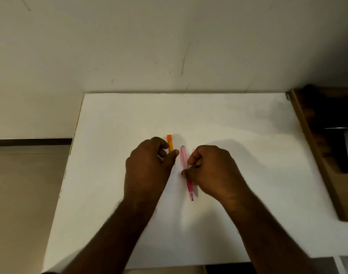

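An orange pen [170,144] lies on the white table [238,125], its near half hidden under my left hand [149,165]. That hand's thumb and curled fingers close around the pen's middle. A pink pen [184,159] lies just to the right, tip pointing toward me. My right hand [210,171] pinches the pink pen at its middle between thumb and forefinger. A second pink piece [193,150] peeks out just behind the right forefinger; what it is cannot be told.
The table's back edge meets a pale wall [169,46]. A brown wooden unit [323,155] with a metal object stands along the right edge. Floor [20,194] shows beyond the left edge.
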`<state>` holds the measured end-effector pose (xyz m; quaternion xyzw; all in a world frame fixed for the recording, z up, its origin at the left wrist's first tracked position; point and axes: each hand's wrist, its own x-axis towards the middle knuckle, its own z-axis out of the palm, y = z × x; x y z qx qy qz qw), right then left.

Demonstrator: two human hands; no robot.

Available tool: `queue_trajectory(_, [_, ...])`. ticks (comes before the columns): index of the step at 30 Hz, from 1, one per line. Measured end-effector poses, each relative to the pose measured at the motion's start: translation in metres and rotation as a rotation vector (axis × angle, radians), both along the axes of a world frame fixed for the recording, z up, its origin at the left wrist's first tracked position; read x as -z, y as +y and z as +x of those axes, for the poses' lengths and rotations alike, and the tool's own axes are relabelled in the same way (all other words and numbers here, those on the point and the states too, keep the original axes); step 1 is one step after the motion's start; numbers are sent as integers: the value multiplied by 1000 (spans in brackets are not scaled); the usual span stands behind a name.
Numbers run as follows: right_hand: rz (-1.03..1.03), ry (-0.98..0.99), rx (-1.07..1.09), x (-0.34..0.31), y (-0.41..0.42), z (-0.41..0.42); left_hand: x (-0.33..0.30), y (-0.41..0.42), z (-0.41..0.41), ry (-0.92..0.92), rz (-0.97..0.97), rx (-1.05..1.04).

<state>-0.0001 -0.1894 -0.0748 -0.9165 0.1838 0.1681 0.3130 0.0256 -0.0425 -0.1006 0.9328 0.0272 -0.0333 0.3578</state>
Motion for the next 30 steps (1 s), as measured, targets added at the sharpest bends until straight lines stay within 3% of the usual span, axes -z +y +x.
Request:
queue_trajectory(7, [-135,-18,-74,5,4,0,7,-3,-5,-40,149,113])
queue_trajectory(14, [-106,-104,-6,-1,-7,6,-4,1,-2,57,82,34])
queue_trajectory(17, [68,-181,134,-8,-10,14,-16,9,-2,49,10,17])
queue_trajectory(20, [397,-202,281,-16,1,18,-34,20,-13,6,-61,24])
queue_trajectory(24, [751,-183,319,-26,17,15,-52,29,-35,-59,-96,62])
queue_trajectory(30, [817,-225,294,-27,20,10,-51,31,-41,-117,-86,109])
